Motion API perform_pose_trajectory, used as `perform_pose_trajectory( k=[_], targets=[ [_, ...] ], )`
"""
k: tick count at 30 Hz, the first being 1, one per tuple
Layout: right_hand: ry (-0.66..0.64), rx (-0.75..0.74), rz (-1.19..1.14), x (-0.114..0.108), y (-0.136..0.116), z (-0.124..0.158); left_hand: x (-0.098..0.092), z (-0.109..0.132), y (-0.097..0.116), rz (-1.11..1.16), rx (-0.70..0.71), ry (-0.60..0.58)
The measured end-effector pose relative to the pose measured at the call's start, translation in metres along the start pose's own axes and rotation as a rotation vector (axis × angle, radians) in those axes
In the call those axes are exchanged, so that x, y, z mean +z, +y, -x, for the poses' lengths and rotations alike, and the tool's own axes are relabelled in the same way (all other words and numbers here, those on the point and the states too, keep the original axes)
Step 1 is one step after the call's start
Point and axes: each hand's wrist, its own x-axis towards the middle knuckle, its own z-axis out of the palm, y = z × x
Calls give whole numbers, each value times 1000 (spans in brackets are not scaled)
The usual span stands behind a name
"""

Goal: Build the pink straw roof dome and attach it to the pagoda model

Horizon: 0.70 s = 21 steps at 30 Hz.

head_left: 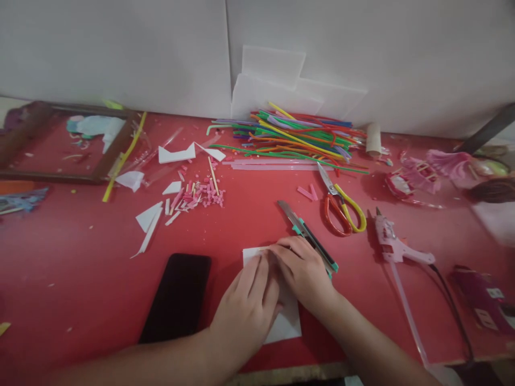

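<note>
A white sheet of paper (285, 324) lies on the red table close to its front edge. My left hand (251, 300) rests over the paper, its fingers curled and pressed on the upper part. Beside it, my right hand (301, 268) bends its fingers onto the same spot, and the fingertips of both hands meet there. What lies under the fingertips is hidden. A green and black utility knife (316, 244) with its blade out is right beside my right hand. To the left of my left hand lies a black phone (177, 295).
Red-and-yellow-handled scissors (338, 206) and a pink glue gun (392, 238) with a cord lie on the right. Coloured pipe cleaners (298, 134) are piled by the wall. Pink and white scraps (201, 195) are scattered left of centre, near a brown frame (94, 174).
</note>
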Motion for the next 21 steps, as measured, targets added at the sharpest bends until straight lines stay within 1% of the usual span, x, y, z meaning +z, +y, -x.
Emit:
perform_pose_trajectory(
  k=[7, 14, 21],
  targets=[
    [9, 24, -20, 1, 0, 2, -3, -4, 2, -12, -3, 22],
    [20, 18, -32, 2, 0, 3, 0, -4, 2, -2, -7, 25],
    [31, 55, -61, 5, 1, 4, 1, -3, 3, -19, -14, 41]
  ],
)
